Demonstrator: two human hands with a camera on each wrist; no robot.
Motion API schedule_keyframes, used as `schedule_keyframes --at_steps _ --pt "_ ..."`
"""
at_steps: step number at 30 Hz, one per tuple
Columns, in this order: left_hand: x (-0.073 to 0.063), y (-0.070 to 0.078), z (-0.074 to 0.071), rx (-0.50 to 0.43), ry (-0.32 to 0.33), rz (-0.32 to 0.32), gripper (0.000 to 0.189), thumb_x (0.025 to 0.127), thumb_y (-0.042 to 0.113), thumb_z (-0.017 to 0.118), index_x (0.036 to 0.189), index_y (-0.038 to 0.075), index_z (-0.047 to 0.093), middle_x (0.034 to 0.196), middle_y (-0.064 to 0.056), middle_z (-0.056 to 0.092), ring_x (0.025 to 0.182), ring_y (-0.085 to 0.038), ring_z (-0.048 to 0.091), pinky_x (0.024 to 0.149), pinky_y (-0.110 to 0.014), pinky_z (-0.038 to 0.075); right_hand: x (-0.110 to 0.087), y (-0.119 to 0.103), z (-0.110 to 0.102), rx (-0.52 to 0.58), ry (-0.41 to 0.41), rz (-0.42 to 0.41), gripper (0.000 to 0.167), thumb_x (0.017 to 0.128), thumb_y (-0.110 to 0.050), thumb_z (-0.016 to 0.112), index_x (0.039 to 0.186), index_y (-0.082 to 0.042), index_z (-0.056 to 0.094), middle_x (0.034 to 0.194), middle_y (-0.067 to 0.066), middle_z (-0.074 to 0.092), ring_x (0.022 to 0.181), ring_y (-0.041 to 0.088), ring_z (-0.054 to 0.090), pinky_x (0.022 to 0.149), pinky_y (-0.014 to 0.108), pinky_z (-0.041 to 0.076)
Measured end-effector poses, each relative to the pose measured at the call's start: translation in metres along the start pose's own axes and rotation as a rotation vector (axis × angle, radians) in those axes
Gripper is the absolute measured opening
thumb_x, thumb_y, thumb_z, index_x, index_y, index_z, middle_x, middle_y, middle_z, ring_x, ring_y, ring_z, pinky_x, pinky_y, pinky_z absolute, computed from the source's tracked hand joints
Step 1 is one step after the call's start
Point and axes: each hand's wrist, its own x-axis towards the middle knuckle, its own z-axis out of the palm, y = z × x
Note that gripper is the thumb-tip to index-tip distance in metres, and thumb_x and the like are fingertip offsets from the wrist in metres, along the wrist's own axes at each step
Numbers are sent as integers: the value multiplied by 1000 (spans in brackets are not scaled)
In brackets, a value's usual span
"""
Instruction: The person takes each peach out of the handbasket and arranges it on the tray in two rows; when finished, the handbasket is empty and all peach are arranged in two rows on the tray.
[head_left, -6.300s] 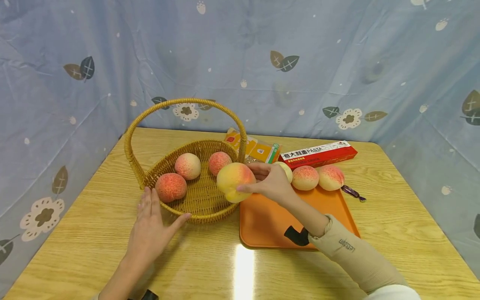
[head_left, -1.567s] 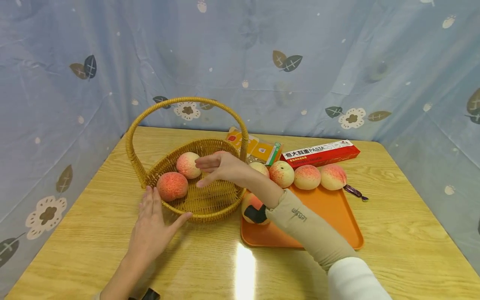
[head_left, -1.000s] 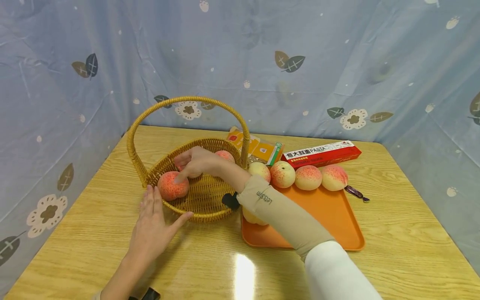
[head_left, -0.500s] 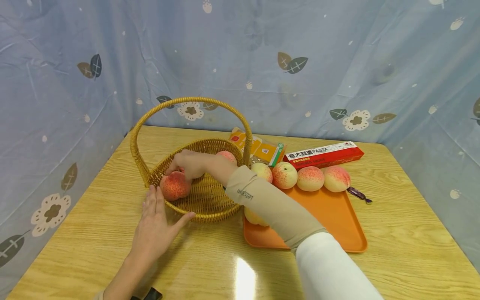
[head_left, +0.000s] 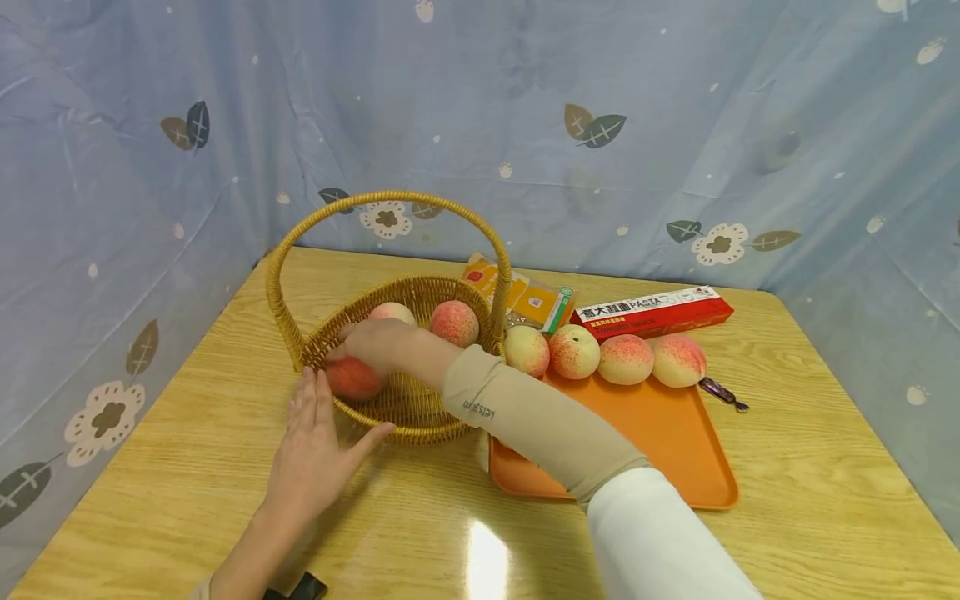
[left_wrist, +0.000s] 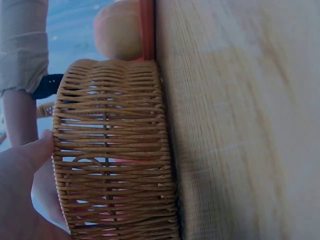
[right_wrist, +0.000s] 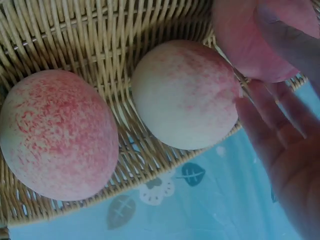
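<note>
A wicker basket [head_left: 427, 435] with a tall arched handle holds three peaches. The red peach [head_left: 354, 380] lies at its left end, and my right hand [head_left: 378, 343] grips it from above. In the right wrist view, the thumb lies across that peach and the fingers reach round its side. A pale pink peach [right_wrist: 185, 95] sits right beside those fingers, and a speckled peach [right_wrist: 59, 135] lies farther along the basket. My left hand [head_left: 311, 454] rests against the basket's near left rim, fingers straight and thumb spread. The left wrist view shows its thumb at the wicker rim.
An orange tray [head_left: 667, 433] stands right of the basket, partly under my right forearm. A row of several peaches [head_left: 626, 360] lies along its back edge. Behind are a red pasta box [head_left: 652, 312] and a yellow packet [head_left: 532, 300]; a purple-wrapped candy [head_left: 722, 392] lies to the right.
Earlier my right hand held a yellow peach, later seen on the tray. It then moved left over the basket and down onto the red peach, taking hold of it. My left hand stayed at the rim.
</note>
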Motion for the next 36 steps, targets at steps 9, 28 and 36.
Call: schedule_keyframes --at_steps 9,28,36 --pt "0 1 -1 -6 -15 -11 113 89 66 54 150 -12 -2 157 -29 -9 143 -48 2 116 -58 9 4 -8 8 22 8 70 79 86 -35 74 152 -20 33 149 2 41 129 14 46 97 28 47" --pt "1 1 -2 -4 -25 -6 114 89 66 53 149 -12 -4 156 -29 -11 142 -50 1 116 -58 8 -14 1 7 84 26 70 65 80 -19 79 139 -12 52 123 -1 60 102 9 56 80 20 49" --pt "0 0 0 -9 -12 -7 113 89 66 53 150 -12 -3 156 -29 -11 142 -50 2 116 -57 8 -36 15 -5 341 211 -52 73 66 -24 90 128 -8 56 117 2 61 107 14 56 88 20 48"
